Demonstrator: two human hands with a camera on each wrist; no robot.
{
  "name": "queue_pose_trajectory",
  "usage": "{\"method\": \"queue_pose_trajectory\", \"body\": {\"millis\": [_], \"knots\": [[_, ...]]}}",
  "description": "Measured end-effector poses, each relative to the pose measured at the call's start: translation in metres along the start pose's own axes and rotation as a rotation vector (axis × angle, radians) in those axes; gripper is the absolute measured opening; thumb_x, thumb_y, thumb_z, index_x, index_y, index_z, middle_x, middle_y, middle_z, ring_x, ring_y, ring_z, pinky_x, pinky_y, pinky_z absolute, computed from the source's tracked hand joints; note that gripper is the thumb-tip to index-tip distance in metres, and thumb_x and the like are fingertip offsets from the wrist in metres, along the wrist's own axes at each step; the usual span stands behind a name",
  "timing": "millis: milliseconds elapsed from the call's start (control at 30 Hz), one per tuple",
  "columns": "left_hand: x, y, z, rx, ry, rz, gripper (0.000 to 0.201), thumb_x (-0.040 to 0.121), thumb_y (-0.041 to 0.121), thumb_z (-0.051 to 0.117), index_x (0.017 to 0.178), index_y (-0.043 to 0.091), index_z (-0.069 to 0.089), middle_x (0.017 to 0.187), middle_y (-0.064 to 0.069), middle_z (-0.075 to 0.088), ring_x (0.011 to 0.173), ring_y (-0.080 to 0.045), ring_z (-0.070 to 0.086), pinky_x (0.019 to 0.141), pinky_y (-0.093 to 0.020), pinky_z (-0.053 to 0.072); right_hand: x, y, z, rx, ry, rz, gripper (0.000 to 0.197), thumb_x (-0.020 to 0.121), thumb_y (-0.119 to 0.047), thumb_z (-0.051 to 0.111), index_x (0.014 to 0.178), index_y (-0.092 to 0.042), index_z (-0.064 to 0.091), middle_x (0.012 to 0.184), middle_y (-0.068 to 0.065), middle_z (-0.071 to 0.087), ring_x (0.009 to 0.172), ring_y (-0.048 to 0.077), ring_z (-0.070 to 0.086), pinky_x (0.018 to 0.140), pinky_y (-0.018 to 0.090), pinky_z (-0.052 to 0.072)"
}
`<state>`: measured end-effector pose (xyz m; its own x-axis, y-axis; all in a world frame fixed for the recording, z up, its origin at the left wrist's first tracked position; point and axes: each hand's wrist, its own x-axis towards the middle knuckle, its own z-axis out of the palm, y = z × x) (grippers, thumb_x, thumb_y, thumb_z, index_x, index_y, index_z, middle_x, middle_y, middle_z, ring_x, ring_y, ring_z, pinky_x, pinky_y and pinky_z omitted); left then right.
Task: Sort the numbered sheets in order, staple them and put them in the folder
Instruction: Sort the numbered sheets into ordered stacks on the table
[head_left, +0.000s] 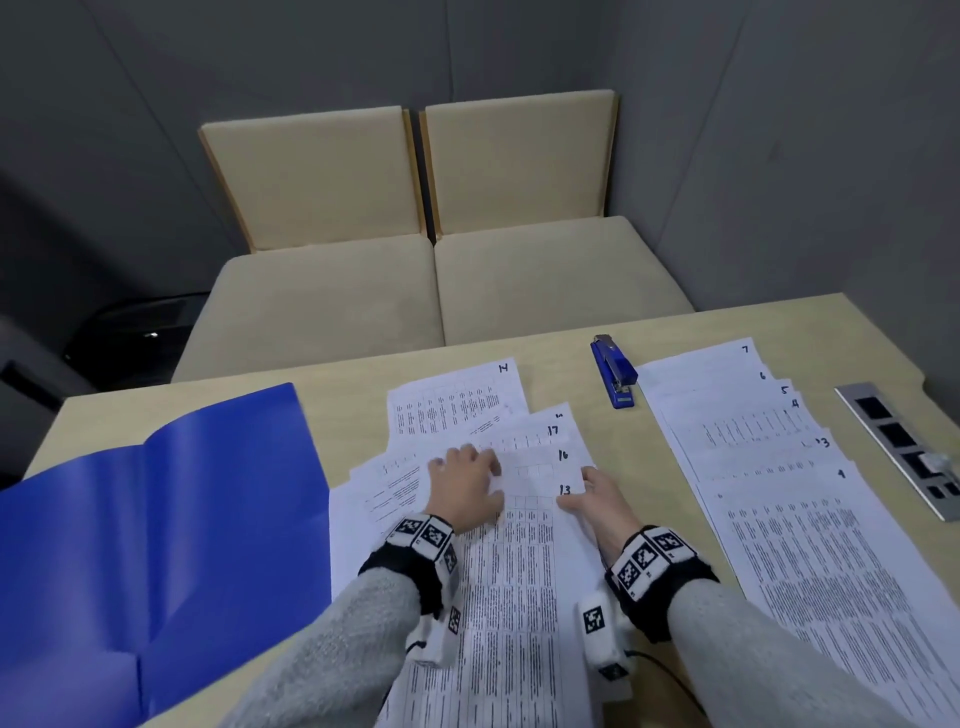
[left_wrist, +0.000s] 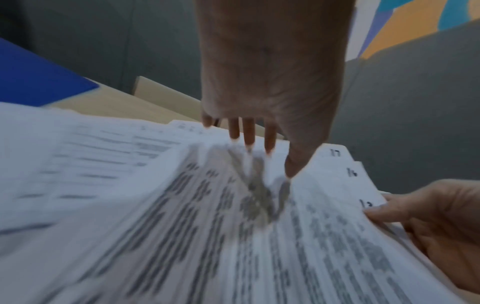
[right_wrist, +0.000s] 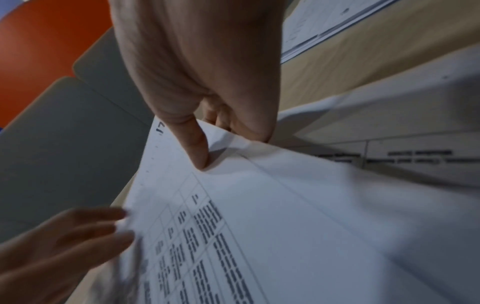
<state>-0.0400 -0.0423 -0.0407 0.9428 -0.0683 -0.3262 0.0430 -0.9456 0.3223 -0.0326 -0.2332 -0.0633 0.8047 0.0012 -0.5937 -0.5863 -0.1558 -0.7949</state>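
A loose fan of numbered sheets lies in the middle of the table, with 13, 16 and 17 showing at their top right corners and sheet 14 behind them. My left hand lies flat on the fan with straight fingers. My right hand pinches the right edge of the top sheets near the 13, thumb on top. A second fan of sheets marked 1 to 7 lies at the right. The blue folder lies open at the left. A blue stapler sits between the two fans.
A metal socket panel is set into the table at the far right. Two beige cushioned seats stand behind the table's far edge. Grey walls close the space. A cable runs under my right wrist.
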Motion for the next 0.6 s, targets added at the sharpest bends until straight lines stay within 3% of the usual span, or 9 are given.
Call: {"method": "queue_pose_trajectory", "body": {"millis": [100, 167, 200, 267, 367, 400, 467, 533, 600], "knots": [[-0.017, -0.023, 0.003, -0.214, 0.330, -0.183, 0.078, 0.075, 0.047, 0.067, 0.139, 0.020, 0.032, 0.135, -0.008, 0.031, 0.127, -0.027, 0.031, 0.107, -0.048, 0.029, 0.000, -0.002, -0.005, 0.068, -0.039, -0.011, 0.028, 0.081, 0.013, 0.056, 0.097, -0.010, 0.061, 0.111, 0.017, 0.067, 0.103, 0.033, 0.065, 0.095, 0.052, 0.049], [-0.031, -0.034, -0.001, -0.560, 0.388, -0.302, 0.096, 0.074, 0.041, 0.076, 0.146, 0.016, 0.018, 0.141, -0.012, 0.022, 0.131, -0.028, 0.027, 0.109, -0.045, 0.029, 0.000, -0.004, -0.008, 0.132, -0.087, -0.017, 0.030, 0.082, 0.013, 0.055, 0.099, -0.009, 0.063, 0.110, 0.018, 0.069, 0.101, 0.034, 0.066, 0.094, 0.054, 0.049], [-0.037, -0.038, -0.004, -0.754, 0.359, -0.343, 0.096, 0.076, 0.033, 0.077, 0.147, 0.015, 0.015, 0.142, -0.014, 0.023, 0.132, -0.027, 0.028, 0.108, -0.042, 0.030, 0.000, -0.006, -0.007, 0.153, -0.108, -0.020, 0.030, 0.082, 0.014, 0.055, 0.101, -0.008, 0.063, 0.111, 0.019, 0.068, 0.102, 0.034, 0.066, 0.094, 0.054, 0.048], [-0.046, -0.047, -0.010, -1.060, 0.234, -0.383, 0.075, 0.082, 0.015, 0.072, 0.141, 0.011, 0.025, 0.136, -0.014, 0.039, 0.123, -0.025, 0.044, 0.098, -0.034, 0.038, -0.002, -0.010, -0.002, 0.183, -0.147, -0.026, 0.030, 0.082, 0.015, 0.054, 0.102, -0.005, 0.062, 0.116, 0.021, 0.065, 0.102, 0.034, 0.065, 0.095, 0.050, 0.049], [-0.054, -0.063, -0.013, -1.104, 0.054, -0.344, 0.035, 0.087, 0.000, 0.061, 0.120, 0.004, 0.051, 0.117, -0.018, 0.065, 0.097, -0.029, 0.065, 0.083, -0.036, 0.052, -0.005, -0.020, 0.007, 0.151, -0.174, -0.047, 0.022, 0.087, 0.003, 0.059, 0.107, -0.007, 0.057, 0.116, 0.018, 0.063, 0.090, 0.026, 0.064, 0.080, 0.036, 0.053], [-0.056, -0.068, -0.013, -1.077, 0.044, -0.335, 0.032, 0.087, -0.002, 0.060, 0.118, 0.005, 0.054, 0.111, -0.017, 0.068, 0.096, -0.031, 0.067, 0.083, -0.039, 0.054, -0.002, -0.022, 0.007, 0.073, -0.106, -0.070, 0.026, 0.088, -0.009, 0.063, 0.113, -0.009, 0.055, 0.117, 0.016, 0.060, 0.089, 0.022, 0.062, 0.077, 0.033, 0.051], [-0.061, -0.079, -0.012, -1.054, 0.065, -0.345, 0.033, 0.086, -0.003, 0.059, 0.117, 0.008, 0.055, 0.106, -0.014, 0.070, 0.096, -0.033, 0.067, 0.084, -0.043, 0.055, 0.013, -0.027, 0.002, -0.237, 0.173, -0.103, 0.048, 0.082, -0.029, 0.069, 0.123, -0.016, 0.049, 0.126, 0.012, 0.047, 0.102, 0.023, 0.053, 0.088, 0.037, 0.048], [-0.064, -0.088, -0.009, -1.055, 0.095, -0.371, 0.033, 0.086, -0.004, 0.058, 0.117, 0.007, 0.055, 0.106, -0.016, 0.069, 0.095, -0.034, 0.067, 0.084, -0.044, 0.054, 0.022, -0.034, -0.005, -0.514, 0.390, -0.037, 0.057, 0.078, -0.030, 0.069, 0.128, -0.018, 0.045, 0.133, 0.014, 0.035, 0.119, 0.030, 0.040, 0.100, 0.045, 0.040], [-0.064, -0.096, -0.005, -1.069, 0.107, -0.407, 0.032, 0.086, -0.006, 0.057, 0.117, 0.004, 0.054, 0.106, -0.022, 0.067, 0.090, -0.035, 0.065, 0.083, -0.045, 0.052, 0.025, -0.039, -0.005, -0.640, 0.386, 0.076, 0.045, 0.078, -0.024, 0.065, 0.120, -0.016, 0.051, 0.133, 0.016, 0.033, 0.121, 0.034, 0.034, 0.100, 0.044, 0.037]]}}
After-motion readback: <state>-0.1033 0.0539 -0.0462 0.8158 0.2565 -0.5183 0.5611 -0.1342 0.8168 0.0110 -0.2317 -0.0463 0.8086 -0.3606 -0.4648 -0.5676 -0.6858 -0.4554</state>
